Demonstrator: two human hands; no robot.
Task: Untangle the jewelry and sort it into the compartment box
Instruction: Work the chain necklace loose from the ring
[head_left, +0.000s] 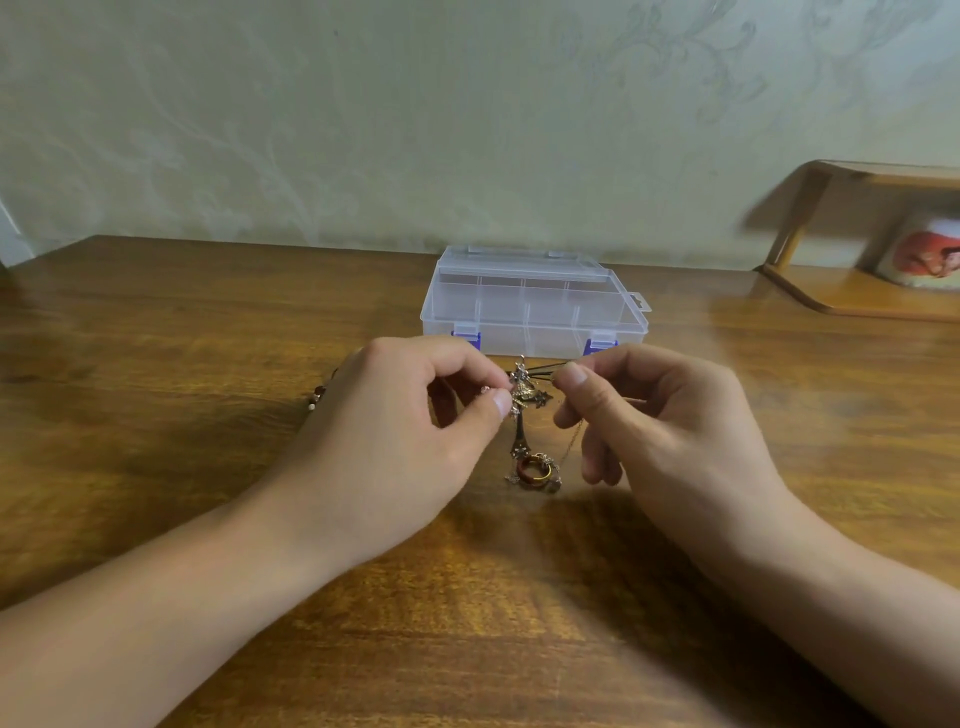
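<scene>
Pinching the tangled jewelry (524, 395) between my left hand (400, 431) and right hand (654, 421), I see the closed compartment box (535, 304) just beyond on the tabletop (156, 364).

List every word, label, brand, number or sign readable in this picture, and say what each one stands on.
No readable text anywhere in the view.
Compartment box: clear plastic with blue latches, no label or brand visible.
Tangled jewelry, pinched between left hand and right hand: no engraving legible.
Cup on the wooden shelf: a red picture, blurred; no words can be made out.
Wall: faint floral pattern only.
</scene>
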